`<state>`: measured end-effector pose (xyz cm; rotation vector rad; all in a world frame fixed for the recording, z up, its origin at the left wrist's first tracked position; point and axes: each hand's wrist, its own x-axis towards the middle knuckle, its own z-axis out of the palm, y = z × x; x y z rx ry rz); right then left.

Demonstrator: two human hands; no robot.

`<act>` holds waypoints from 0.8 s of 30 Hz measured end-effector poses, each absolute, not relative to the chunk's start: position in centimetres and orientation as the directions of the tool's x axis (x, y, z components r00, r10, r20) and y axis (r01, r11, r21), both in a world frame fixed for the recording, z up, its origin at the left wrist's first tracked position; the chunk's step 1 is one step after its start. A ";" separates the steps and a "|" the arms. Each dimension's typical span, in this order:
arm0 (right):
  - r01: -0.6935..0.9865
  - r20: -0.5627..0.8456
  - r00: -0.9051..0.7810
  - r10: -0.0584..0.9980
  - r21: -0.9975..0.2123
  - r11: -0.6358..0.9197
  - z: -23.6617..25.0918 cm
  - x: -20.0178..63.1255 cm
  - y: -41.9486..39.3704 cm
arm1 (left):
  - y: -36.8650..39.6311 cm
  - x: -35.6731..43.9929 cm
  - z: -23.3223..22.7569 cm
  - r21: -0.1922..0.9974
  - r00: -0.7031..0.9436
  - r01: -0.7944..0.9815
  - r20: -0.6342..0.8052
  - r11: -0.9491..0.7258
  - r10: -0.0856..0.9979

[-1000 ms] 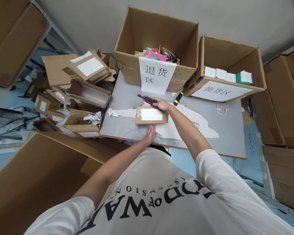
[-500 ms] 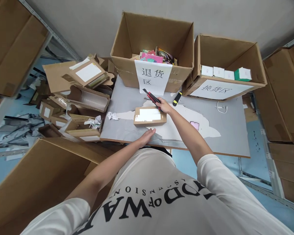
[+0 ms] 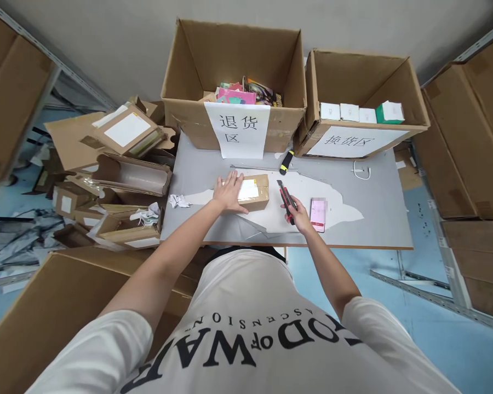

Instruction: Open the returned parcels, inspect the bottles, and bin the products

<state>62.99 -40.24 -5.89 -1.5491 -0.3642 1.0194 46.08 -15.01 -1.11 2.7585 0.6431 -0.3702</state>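
Observation:
A small taped cardboard box (image 3: 262, 192) with a white label lies on the table. My left hand (image 3: 229, 194) holds its left end, fingers spread over the top and thumb along the near side. To the right of the box, my right hand (image 3: 301, 215) is closed around a red and black utility knife (image 3: 286, 198), its tip pointing away from me. A phone (image 3: 318, 213) with a pink screen lies just right of that hand. Beyond the box rests a black and yellow cutter-like tool (image 3: 286, 162).
Two big open cartons, one with colourful packages (image 3: 236, 97) and one with white boxes (image 3: 349, 112), stand along the back of the grey table (image 3: 382, 219). Opened boxes (image 3: 133, 172) pile up at the left. A large carton (image 3: 78, 273) stands at lower left. Crumpled paper (image 3: 178, 201) lies near the left edge.
My left hand has moved from the table's near edge up onto the box's left end. My right hand has drawn the knife off the box, toward me and right. The phone is now uncovered.

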 end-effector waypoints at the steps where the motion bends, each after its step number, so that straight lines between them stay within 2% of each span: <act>1: -0.315 -0.404 0.553 0.729 -0.911 -0.266 -6.0 62.4 -40.2 | -15.0 46.1 -1.5 0.203 0.867 0.459 -0.315 -0.865 0.386; 12: -0.326 -0.383 0.487 0.785 -0.913 -0.244 -6.5 61.9 -40.1 | -17.0 44.5 -2.5 0.232 0.885 0.465 -0.158 -0.854 0.438; 24: -0.321 -0.451 0.440 0.776 -0.887 -0.334 -5.2 61.9 -41.3 | -17.6 44.6 -2.4 0.227 0.896 0.444 -0.115 -0.867 0.429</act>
